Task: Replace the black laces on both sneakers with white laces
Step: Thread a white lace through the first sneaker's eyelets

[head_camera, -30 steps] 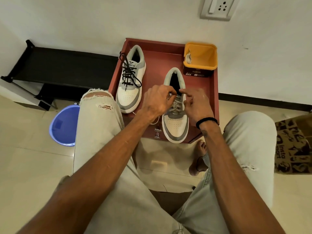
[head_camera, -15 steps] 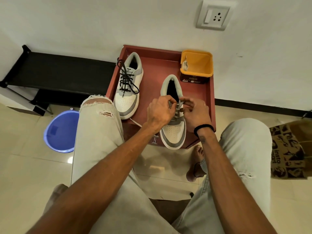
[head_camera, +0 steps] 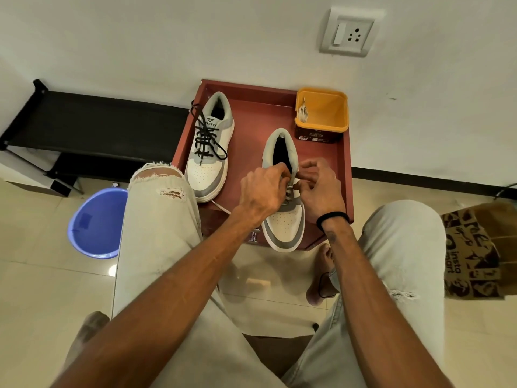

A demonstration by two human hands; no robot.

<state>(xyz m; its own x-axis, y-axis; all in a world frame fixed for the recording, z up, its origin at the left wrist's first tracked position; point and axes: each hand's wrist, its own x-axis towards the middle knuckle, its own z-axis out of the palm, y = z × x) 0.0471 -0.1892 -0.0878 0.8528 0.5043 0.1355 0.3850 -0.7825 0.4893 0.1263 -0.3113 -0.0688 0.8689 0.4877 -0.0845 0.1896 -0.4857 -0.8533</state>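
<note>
black-laced sneaker (head_camera: 209, 152) with a tongue label partly legible as "elarr", brown paper bag (head_camera: 475, 253) at right printed "insta mart" in dark letters, label on the yellow tub (head_camera: 321, 119) too small to read

The 2 sneakers (head_camera: 208, 152) look like smooth matt leather with perforated toes. The yellow tub (head_camera: 324, 113) and blue basin (head_camera: 95, 222) are smooth plastic; the floor tiles (head_camera: 42, 289) shine glossy, and the jeans (head_camera: 156, 233) are frayed cloth.
</note>
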